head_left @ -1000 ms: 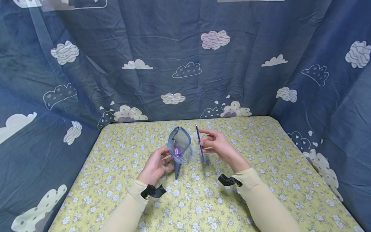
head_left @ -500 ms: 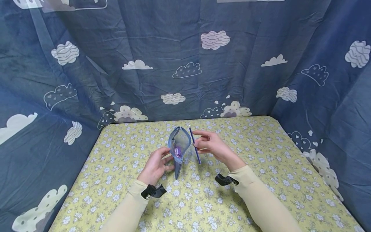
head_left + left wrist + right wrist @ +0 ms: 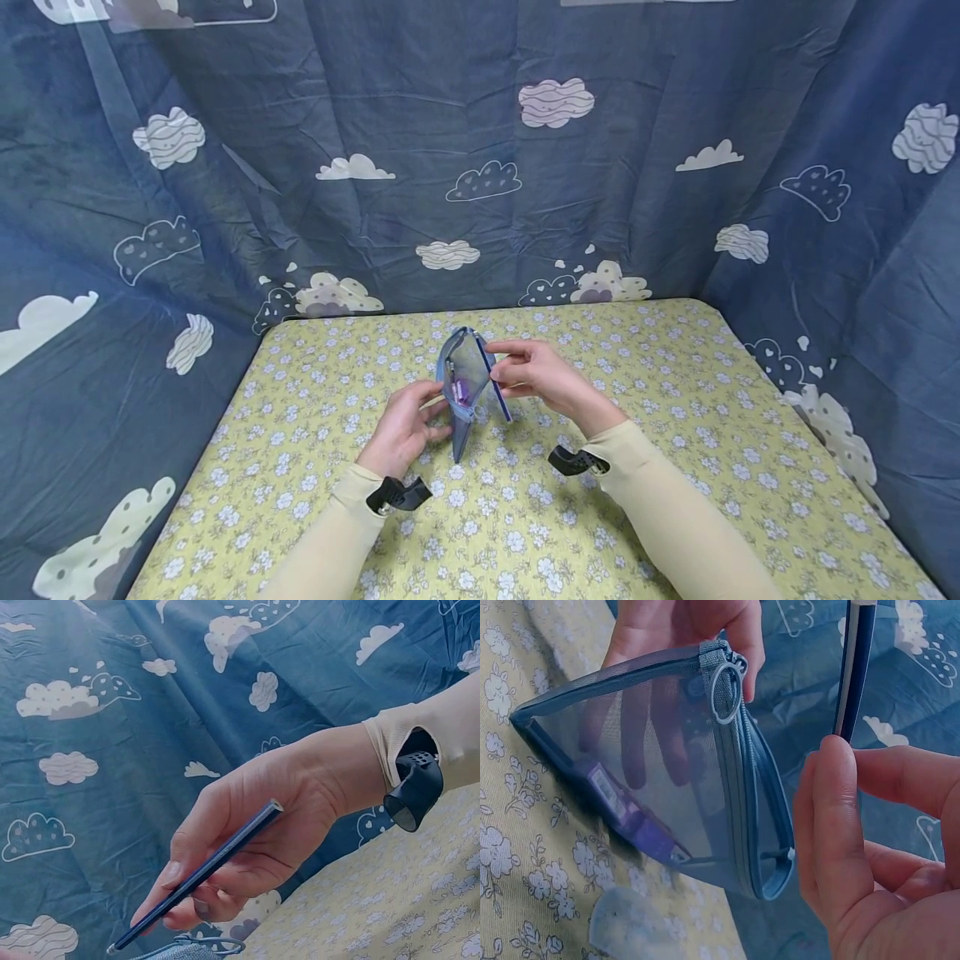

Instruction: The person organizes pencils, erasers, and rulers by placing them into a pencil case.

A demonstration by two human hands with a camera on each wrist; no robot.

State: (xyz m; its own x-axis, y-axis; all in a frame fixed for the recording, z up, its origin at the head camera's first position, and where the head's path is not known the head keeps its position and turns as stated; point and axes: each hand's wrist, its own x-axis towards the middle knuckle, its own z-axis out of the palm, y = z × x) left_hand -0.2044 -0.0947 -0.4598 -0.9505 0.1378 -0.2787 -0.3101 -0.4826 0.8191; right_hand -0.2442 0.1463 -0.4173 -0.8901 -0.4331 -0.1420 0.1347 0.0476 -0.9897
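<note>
A blue mesh zip pouch stands tilted on the table with its mouth open. My left hand holds it from the left; in the right wrist view, the fingers show through the mesh and the thumb lies by the zip end. Purple items lie inside, their kind unclear. My right hand pinches a dark blue pencil between thumb and fingers, slanted along the pouch's right rim. The head view does not settle whether pencil and rim touch. Only the pouch's edge shows in the left wrist view.
A clear plastic piece lies on the tabletop beside the pouch. The table has a yellow floral cloth. Dark blue cloud-print curtains hang behind it and at both sides. Both wrists carry black mounts.
My right hand has brought the pencil leftward, from a gap beside the pouch to its right rim. The left hand and the pouch have stayed nearly still.
</note>
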